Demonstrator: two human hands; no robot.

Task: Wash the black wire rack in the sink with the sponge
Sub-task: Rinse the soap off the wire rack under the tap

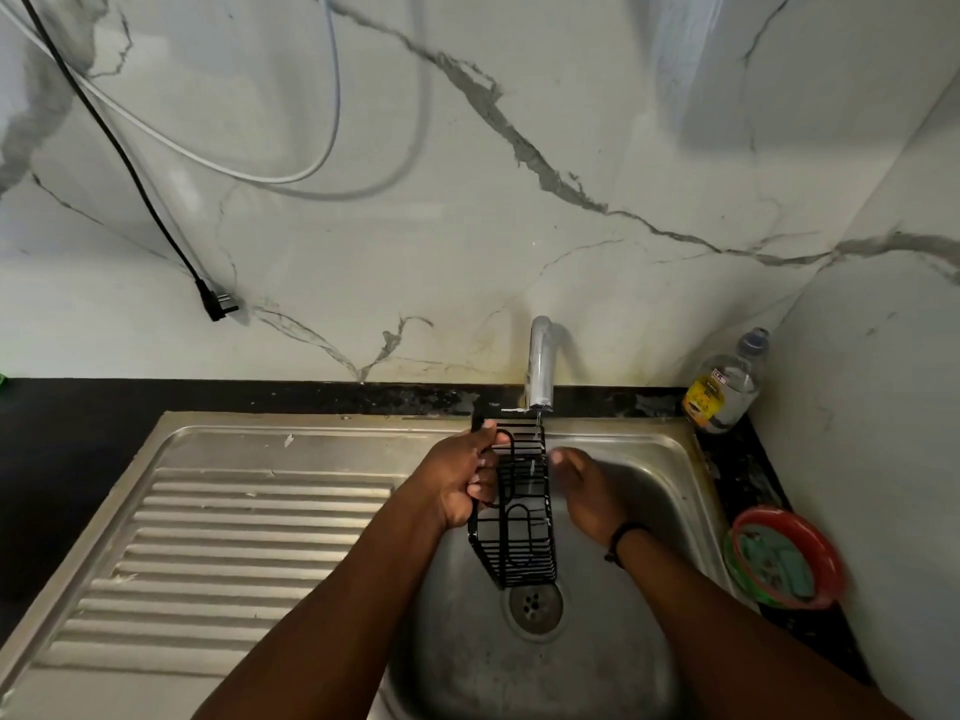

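Over the steel sink (pixel 649 459), under the chrome tap (pixel 540 366), our left hand (pixel 457 485) grips the black wire rack (pixel 519 532), long axis twelve-to-six. Right hand (pixel 584 491), fingers loosely together and empty, waits at three o'clock; the green sponge in the red bowl (pixel 784 558) lies nearer it.

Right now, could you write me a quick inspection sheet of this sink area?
Surface: steel sink with ribbed drainboard, dark counter.
Job's things: black wire rack held over the basin under a thin stream from the tap; sponge not clearly seen.
Clutter: clear bottle; red bowl.
Grips: left hand grips the rack; right hand open beside it.
Cables: black plug lead, white cable on the wall.
Surroundings: marble-look wall.
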